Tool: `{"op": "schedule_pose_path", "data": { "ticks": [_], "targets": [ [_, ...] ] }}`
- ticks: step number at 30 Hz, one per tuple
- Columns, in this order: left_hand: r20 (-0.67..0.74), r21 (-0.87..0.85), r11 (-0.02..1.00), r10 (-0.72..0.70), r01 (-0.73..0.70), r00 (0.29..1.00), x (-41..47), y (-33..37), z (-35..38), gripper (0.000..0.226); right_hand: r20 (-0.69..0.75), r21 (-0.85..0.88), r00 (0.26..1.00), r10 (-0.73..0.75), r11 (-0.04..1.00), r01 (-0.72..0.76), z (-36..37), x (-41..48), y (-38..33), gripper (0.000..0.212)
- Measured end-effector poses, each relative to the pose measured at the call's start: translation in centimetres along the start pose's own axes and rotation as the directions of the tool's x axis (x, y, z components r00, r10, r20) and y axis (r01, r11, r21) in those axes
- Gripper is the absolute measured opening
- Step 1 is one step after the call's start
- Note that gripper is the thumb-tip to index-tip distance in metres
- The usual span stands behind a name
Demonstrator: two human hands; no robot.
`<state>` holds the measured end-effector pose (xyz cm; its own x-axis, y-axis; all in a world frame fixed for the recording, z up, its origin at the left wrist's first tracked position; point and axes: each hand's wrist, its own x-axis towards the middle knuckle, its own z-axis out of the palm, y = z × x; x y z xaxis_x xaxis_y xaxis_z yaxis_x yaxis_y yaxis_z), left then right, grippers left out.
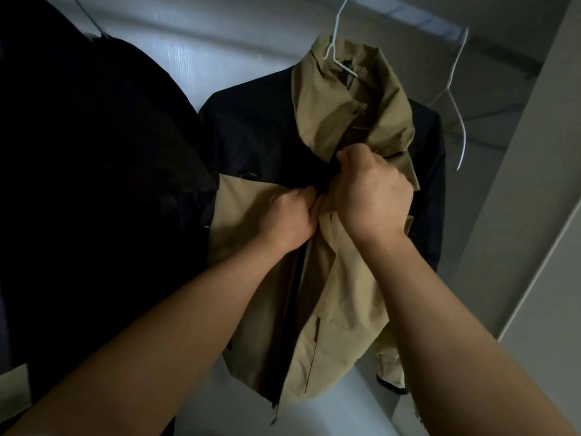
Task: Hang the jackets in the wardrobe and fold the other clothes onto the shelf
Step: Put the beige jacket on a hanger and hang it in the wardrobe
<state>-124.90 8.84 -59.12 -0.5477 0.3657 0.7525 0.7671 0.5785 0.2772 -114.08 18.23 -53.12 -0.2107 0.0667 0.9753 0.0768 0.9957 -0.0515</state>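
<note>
Entry: tan-and-navy jacket [251,215] is hanging inside the wardrobe on a white wire hanger [333,36]. The hook is running up toward the rail [434,26], and the tan collar is standing up around the hanger's neck. Below chest height the front is hanging open.

Left hand [289,215] is gripping the tan front panel at chest height, fingers curled into the cloth. Right hand [371,196], touching the left, is clamped as a fist on the opposite front edge. Both are drawing the two edges together at the centre. Whether a zip or a snap is being worked, I cannot tell, because the fingers are hiding it.

Judgement: the hanging step for this jacket is near its end, and the front is being closed or straightened. The next move calls for finishing the fastening, then letting go gently so the thin hanger is not tipping.

A dark jacket [94,152] is hanging just to the left, against the navy sleeve. An empty hanger [454,70] is waiting to the right. The shelf and the clothes for folding are not in view.
</note>
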Motion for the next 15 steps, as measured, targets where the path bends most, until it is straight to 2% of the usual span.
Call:
{"op": "schedule_pose_path", "data": {
  "ticks": [3,8,11,15],
  "targets": [
    [-0.024,0.012,1.0,0.02,-0.02,1.0,0.0,-0.2,-0.3,0.034,-0.088,0.033,0.995,0.043,0.999,-0.04,-0.3,1.2,0.4,0.017],
    [-0.024,0.05,0.998,0.037,-0.036,0.999,0.1,-0.3,-0.6,0.035,-0.036,0.052,0.997,0.064,0.997,-0.062,-0.5,2.0,0.3,0.021],
    [-0.012,0.07,0.997,0.031,-0.03,0.999,-0.1,-0.8,-0.6,0.035,-0.142,0.117,0.984,0.108,0.989,-0.092,-1.3,3.3,0.5,0.02],
    [0.121,0.096,0.995,-0.037,0.025,0.992,0.7,-1.0,-1.0,0.032,-0.169,0.163,0.979,0.111,0.983,-0.084,-0.9,2.6,0.7,0.024]
  ]
}}
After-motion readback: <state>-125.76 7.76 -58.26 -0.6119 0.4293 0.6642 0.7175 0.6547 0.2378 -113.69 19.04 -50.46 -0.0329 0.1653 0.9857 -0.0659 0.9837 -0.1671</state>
